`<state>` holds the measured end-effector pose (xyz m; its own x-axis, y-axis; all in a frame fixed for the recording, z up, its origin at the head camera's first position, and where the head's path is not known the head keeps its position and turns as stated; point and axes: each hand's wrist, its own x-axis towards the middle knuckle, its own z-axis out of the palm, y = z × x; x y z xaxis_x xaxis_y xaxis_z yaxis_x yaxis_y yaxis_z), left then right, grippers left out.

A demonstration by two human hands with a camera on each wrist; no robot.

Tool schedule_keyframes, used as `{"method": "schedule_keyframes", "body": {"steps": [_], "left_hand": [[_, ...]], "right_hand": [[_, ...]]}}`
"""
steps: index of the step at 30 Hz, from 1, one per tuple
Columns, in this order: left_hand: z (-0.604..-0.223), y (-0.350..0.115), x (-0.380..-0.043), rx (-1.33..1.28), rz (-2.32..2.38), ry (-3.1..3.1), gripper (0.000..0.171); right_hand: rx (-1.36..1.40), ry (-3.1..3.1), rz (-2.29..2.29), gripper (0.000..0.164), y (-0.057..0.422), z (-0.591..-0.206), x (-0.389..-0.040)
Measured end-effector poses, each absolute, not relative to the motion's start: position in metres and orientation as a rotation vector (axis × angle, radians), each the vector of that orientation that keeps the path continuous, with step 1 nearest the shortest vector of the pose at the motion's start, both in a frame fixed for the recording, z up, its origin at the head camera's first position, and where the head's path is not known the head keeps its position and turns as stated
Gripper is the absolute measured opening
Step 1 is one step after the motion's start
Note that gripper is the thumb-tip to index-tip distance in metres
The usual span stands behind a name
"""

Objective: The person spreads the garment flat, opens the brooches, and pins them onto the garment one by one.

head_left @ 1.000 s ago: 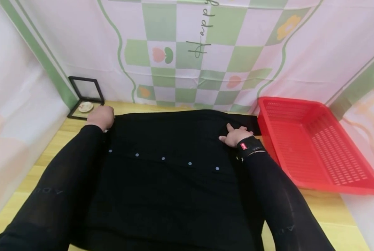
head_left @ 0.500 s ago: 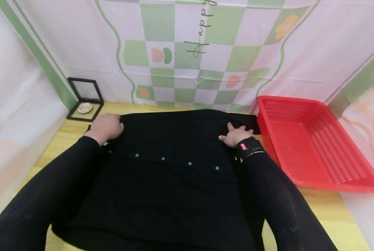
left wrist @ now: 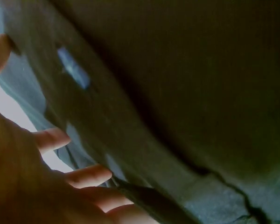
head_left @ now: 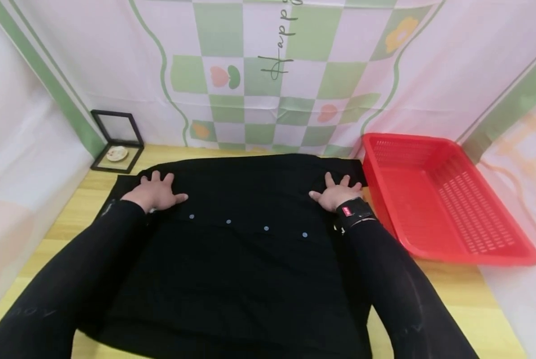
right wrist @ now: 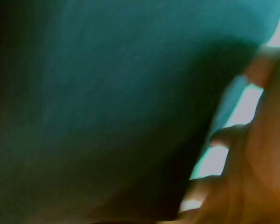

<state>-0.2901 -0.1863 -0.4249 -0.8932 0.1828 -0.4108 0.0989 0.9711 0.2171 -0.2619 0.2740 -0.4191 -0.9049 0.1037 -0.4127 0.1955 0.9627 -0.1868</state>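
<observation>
A black button-up shirt [head_left: 245, 279] lies spread on the wooden table, its row of small pale buttons running across the middle. My left hand [head_left: 153, 193] rests on the upper left of the shirt with its fingers spread. On the upper right, my right hand [head_left: 335, 194] lies on the cloth, fingers also spread. The left wrist view shows the dark cloth with one button [left wrist: 73, 68] near the fingers. In the right wrist view the fingers [right wrist: 228, 135] reach along the edge of the dark fabric [right wrist: 107, 107].
A red plastic basket [head_left: 434, 209] stands at the right, beside the shirt's right edge. At the back left is a black frame [head_left: 135, 128] with a small round item [head_left: 117, 153] on it. A patterned curtain [head_left: 268, 75] hangs behind the table [head_left: 77, 199].
My left hand has moved from the shirt's far left corner inward, and its curled fingers have spread flat on the cloth. The right hand has stayed on the shirt.
</observation>
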Motion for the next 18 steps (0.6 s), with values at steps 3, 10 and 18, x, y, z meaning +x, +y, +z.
{"method": "schedule_keyframes", "body": {"steps": [3, 10, 18], "left_hand": [[-0.424, -0.187, -0.282, 0.209, 0.247, 2.689, 0.09], [-0.408, -0.181, -0.218, 0.429, 0.076, 2.861, 0.085], [-0.418, -0.167, -0.109, 0.964, 0.181, 2.718, 0.076]], "right_hand": [[0.139, 2.807, -0.217, 0.085, 0.261, -0.411, -0.244], [-0.429, 2.929, 0.02, 0.074, 0.228, -0.389, -0.124], [-0.815, 2.676, -0.072, 0.032, 0.266, -0.395, -0.024]]}}
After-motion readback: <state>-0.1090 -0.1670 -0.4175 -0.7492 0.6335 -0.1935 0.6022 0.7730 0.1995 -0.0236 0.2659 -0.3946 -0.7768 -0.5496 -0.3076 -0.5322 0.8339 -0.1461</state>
